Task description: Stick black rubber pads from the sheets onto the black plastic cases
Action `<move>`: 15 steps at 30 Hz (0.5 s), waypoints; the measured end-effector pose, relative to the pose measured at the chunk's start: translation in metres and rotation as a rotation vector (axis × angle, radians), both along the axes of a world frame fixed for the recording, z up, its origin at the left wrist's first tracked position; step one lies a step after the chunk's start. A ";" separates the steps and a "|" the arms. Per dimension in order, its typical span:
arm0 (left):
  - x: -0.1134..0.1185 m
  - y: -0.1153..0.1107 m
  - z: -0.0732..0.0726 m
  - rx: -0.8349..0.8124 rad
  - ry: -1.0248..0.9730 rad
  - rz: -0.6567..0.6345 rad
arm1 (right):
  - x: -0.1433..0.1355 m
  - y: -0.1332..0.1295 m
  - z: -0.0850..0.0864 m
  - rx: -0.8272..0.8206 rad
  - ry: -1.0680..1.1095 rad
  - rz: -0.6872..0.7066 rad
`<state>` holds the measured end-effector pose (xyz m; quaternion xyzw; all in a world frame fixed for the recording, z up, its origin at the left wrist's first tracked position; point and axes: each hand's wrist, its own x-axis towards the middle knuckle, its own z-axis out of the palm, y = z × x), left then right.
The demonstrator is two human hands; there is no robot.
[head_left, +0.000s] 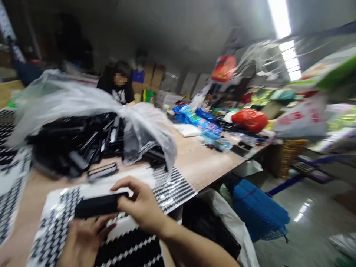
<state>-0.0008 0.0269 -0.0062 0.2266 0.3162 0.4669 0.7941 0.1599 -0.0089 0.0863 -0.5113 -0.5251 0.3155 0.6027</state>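
A black rectangular plastic piece (97, 205) is held over the patterned sheets near the table's front. My right hand (139, 202) pinches its right end between thumb and fingers. Just below the piece is my left hand (86, 235), blurred by motion; its fingers point toward the lower edge, and whether they grip it is unclear. White sheets with rows of small black pieces (55, 226) lie under both hands. Behind them, a large clear plastic bag (69, 96) lies open, full of black plastic parts (83, 144). One black frame-like part (102, 171) rests in front of the bag.
The wooden table (211, 163) stretches away to the right, with blue packets (197, 118) and a red bag (250, 120) on it. A person in black (119, 87) is across the table. White sacking (230, 218) and a blue bundle (258, 211) stand beside the table's right edge.
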 end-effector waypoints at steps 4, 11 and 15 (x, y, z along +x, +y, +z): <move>0.005 -0.019 0.014 0.067 -0.203 0.000 | -0.002 0.002 -0.015 -0.185 0.355 0.033; 0.002 -0.022 0.006 0.108 -0.195 0.011 | -0.018 -0.017 -0.052 -0.268 0.303 0.018; 0.002 -0.027 0.006 0.123 -0.174 -0.022 | -0.034 -0.037 -0.059 -0.186 0.209 -0.021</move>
